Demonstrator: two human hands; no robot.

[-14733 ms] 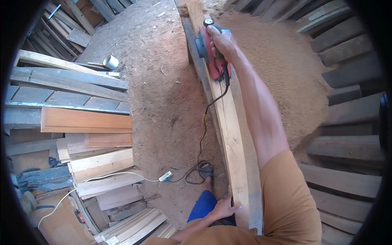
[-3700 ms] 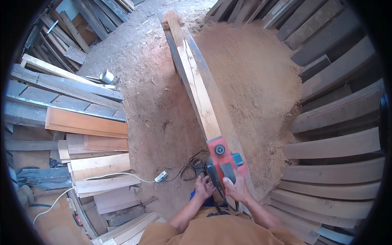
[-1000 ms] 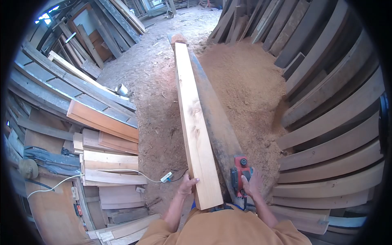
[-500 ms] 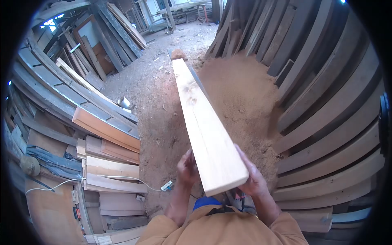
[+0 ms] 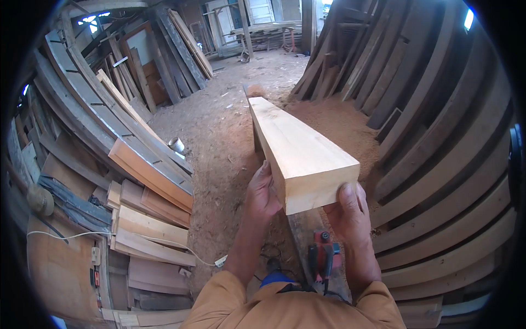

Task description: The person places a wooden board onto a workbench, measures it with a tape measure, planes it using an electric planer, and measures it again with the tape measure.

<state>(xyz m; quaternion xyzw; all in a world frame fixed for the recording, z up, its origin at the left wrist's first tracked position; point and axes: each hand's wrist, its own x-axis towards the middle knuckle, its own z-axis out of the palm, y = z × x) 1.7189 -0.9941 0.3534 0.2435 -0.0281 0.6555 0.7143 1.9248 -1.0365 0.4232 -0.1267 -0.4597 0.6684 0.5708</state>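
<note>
A long, pale wooden beam [image 5: 304,143] stretches away from me, its near end raised and its squared end face toward me. My left hand [image 5: 263,193] is closed on the beam's left side near this end. At the right corner, my right hand [image 5: 350,211] grips the beam with the thumb on the end face and the other fingers partly hidden. Beneath the raised end is a narrow wooden bench [image 5: 300,233]. On it, close to my body, lies a red and black corded power tool [image 5: 324,255].
Boards [image 5: 438,181] lean in a long row at the right. Stacked planks [image 5: 150,222] and a white power cord [image 5: 170,242] are at the left. Sawdust [image 5: 348,123] covers the ground beyond the beam, and a white can [image 5: 176,145] lies left of it.
The beam's near end has come up, showing its end face. My right hand has shifted onto that end. The power tool underneath is now in fuller view, and my view has tilted upward.
</note>
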